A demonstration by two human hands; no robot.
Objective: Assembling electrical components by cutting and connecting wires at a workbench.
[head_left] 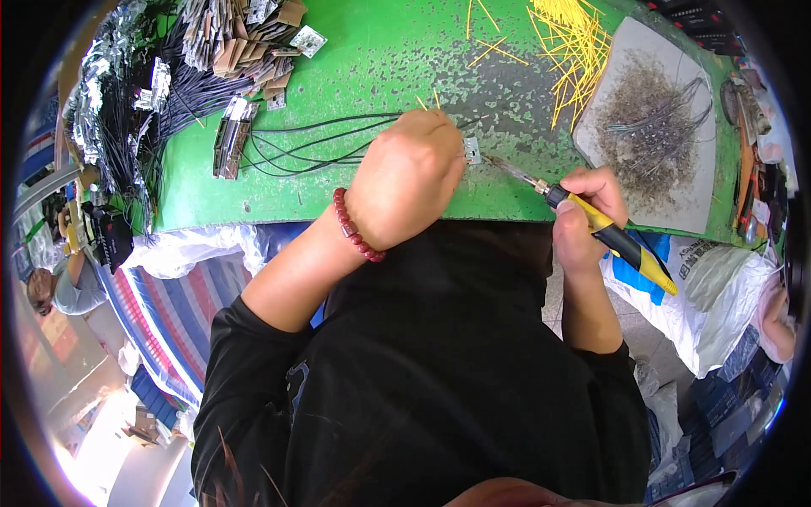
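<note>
Writing: dark print on a white bag [705, 325], lower right.
Left grip: the left hand [411, 173] is curled, fingertips hidden (what it pinches, I cannot tell).
Right grip: the right hand [589, 211] closes around a yellow-and-black soldering iron [627, 245].
Circuit board [472, 150]: small, just right of the left hand, over the green bench [287, 198], near the iron's tip.
Wires [291, 128]: black, left of that hand.
</note>
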